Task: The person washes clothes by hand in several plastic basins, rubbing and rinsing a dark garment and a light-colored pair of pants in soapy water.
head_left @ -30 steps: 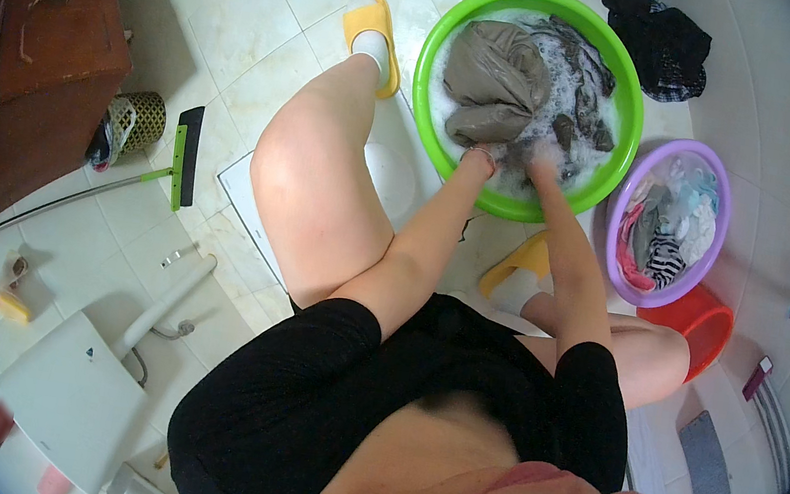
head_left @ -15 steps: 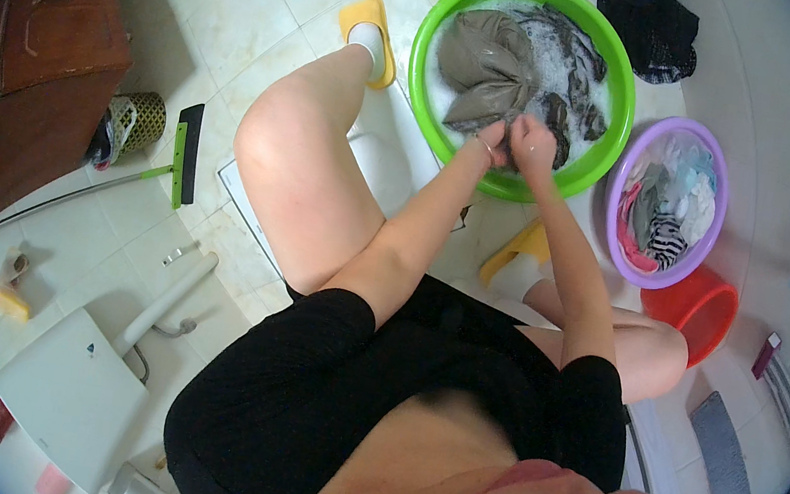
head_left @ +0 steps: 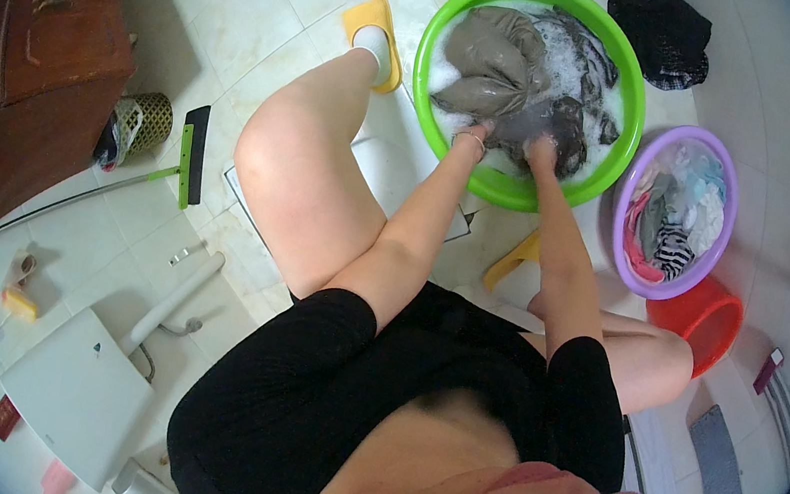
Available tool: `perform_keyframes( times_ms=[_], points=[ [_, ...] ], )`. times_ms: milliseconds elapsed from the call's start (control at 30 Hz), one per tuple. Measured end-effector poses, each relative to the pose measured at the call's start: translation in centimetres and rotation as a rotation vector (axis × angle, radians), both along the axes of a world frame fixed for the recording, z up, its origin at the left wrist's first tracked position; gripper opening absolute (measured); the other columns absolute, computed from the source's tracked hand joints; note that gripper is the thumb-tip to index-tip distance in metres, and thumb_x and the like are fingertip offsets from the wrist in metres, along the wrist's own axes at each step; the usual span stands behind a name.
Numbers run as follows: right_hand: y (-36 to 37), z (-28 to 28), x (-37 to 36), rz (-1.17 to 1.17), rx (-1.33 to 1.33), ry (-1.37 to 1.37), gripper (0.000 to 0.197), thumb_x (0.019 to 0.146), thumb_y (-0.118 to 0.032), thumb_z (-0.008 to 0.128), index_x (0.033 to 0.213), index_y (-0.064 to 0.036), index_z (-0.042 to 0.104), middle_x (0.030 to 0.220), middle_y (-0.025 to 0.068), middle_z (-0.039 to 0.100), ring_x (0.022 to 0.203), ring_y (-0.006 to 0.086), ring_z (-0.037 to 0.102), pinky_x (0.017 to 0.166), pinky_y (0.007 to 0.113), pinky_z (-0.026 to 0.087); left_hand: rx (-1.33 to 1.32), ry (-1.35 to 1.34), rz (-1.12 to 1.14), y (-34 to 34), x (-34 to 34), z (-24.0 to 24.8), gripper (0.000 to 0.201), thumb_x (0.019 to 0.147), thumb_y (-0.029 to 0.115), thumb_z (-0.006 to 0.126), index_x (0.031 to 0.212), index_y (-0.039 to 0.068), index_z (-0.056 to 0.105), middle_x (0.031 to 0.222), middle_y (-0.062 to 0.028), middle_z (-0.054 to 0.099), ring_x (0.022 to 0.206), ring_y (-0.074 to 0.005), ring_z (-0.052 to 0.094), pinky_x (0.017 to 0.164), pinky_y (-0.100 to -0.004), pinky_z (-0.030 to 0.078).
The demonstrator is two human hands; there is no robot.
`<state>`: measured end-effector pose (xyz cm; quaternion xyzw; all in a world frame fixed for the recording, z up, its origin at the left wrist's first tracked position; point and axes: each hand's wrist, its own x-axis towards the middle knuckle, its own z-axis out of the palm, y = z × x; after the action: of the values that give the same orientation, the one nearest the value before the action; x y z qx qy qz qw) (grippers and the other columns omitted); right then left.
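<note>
A round green basin [head_left: 428, 60] holds sudsy water and wet laundry. Dark, sheer-looking cloth [head_left: 565, 129] lies in the near part of the basin, stretched between my two hands. My left hand [head_left: 474, 135] is at the near left rim, closed on one side of this cloth. On the other side my right hand [head_left: 541, 150] grips it too, low at the waterline. The fingertips of both are partly hidden by cloth and water. Beyond them a bunched grey-brown garment [head_left: 495, 49] rises out of the foam.
Right of the green basin stands a purple basin [head_left: 623, 219] of mixed clothes, with a red bucket [head_left: 707, 326] beside it. Black clothing [head_left: 659, 37] lies at the far right. A green squeegee [head_left: 191, 158] and a woven basket [head_left: 152, 125] are at left.
My hands have moved apart and down into the water, spreading the dark cloth between them. Before, they were close together above the near rim. The view has shifted slightly.
</note>
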<state>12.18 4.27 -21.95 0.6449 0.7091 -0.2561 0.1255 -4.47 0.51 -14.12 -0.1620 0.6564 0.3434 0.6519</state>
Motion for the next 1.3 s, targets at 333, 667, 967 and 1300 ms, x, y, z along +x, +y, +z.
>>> perform_keyframes(
  times_ms=[333, 667, 967, 1300],
  points=[
    [-6.0, 17.4, -8.9, -0.018, 0.030, 0.815, 0.028, 0.071, -0.024, 0.062, 0.086, -0.0009, 0.056, 0.067, 0.0096, 0.056, 0.057, 0.0179, 0.052, 0.058, 0.026, 0.042, 0.046, -0.551, 0.231, -2.2, -1.4, 1.8, 0.036, 0.081, 0.039, 0.037, 0.100, 0.014, 0.055, 0.100, -0.0064, 0.057, 0.095, -0.0263, 0.050, 0.083, -0.0472, 0.037],
    [-0.9, 9.4, -5.7, -0.313, 0.375, 0.322, 0.026, 0.080, -0.025, 0.046, 0.081, 0.0005, 0.051, 0.074, 0.0202, 0.056, 0.069, 0.0371, 0.054, 0.062, 0.043, 0.042, 0.225, -0.448, 0.172, -1.1, -1.0, -1.0, 0.024, 0.080, 0.012, 0.040, 0.100, 0.004, 0.050, 0.097, -0.0118, 0.057, 0.084, -0.0264, 0.056, 0.073, -0.0411, 0.047],
    [-2.8, 3.0, -3.2, 0.256, 0.024, 0.158, 0.022, 0.076, -0.014, 0.048, 0.093, -0.0011, 0.049, 0.084, 0.0183, 0.055, 0.078, 0.0358, 0.052, 0.071, 0.041, 0.042, 0.033, -0.031, 0.065, -1.7, -1.0, -0.2, 0.040, 0.073, 0.022, 0.054, 0.106, 0.001, 0.049, 0.099, -0.0131, 0.056, 0.088, -0.0272, 0.055, 0.072, -0.0436, 0.045],
    [-3.6, 14.7, -8.2, -0.226, -0.206, 1.094, 0.016, 0.073, -0.017, 0.061, 0.072, -0.0031, 0.053, 0.066, 0.0003, 0.050, 0.063, 0.0088, 0.048, 0.055, 0.022, 0.038, 0.189, -0.428, 0.156, -1.7, -2.1, 4.3, 0.040, 0.081, 0.036, 0.041, 0.105, 0.005, 0.049, 0.109, -0.0115, 0.052, 0.097, -0.0272, 0.052, 0.080, -0.0483, 0.042]
  ],
)
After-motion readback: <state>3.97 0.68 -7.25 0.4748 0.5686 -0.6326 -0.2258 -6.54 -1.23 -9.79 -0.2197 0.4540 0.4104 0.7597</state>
